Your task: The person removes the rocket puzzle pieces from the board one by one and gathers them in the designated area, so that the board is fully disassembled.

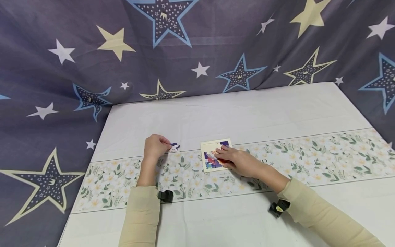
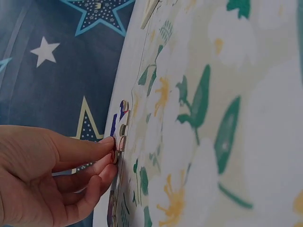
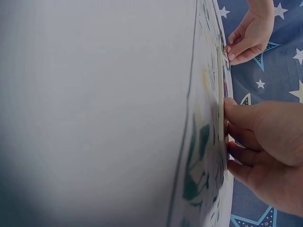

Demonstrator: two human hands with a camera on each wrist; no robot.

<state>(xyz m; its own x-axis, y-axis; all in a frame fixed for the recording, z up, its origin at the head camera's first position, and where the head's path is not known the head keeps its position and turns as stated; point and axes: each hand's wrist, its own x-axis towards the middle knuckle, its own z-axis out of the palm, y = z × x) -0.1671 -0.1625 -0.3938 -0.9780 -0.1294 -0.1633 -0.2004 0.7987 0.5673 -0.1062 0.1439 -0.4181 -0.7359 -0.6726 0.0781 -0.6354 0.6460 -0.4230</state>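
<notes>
My left hand (image 1: 155,147) pinches a small jigsaw puzzle piece (image 1: 173,148) between thumb and fingertips, left of the puzzle board. In the left wrist view, the thumb and forefinger meet at the piece's edge, and purple and white puzzle pieces (image 2: 124,108) lie close by on the cloth. The cream-framed puzzle board (image 1: 203,151) lies flat, part filled with a purple and red picture, with a pale bare patch along its upper left. My right hand (image 1: 240,161) rests on the right part of the board, fingers extended over the picture and hiding some of it.
A white tablecloth (image 1: 234,113) with a floral band (image 1: 308,161) covers the table. Behind and to the left hangs a dark curtain (image 1: 92,68) with stars. A black wrist camera (image 1: 166,196) sits at the left sleeve and another camera (image 1: 278,208) at the right.
</notes>
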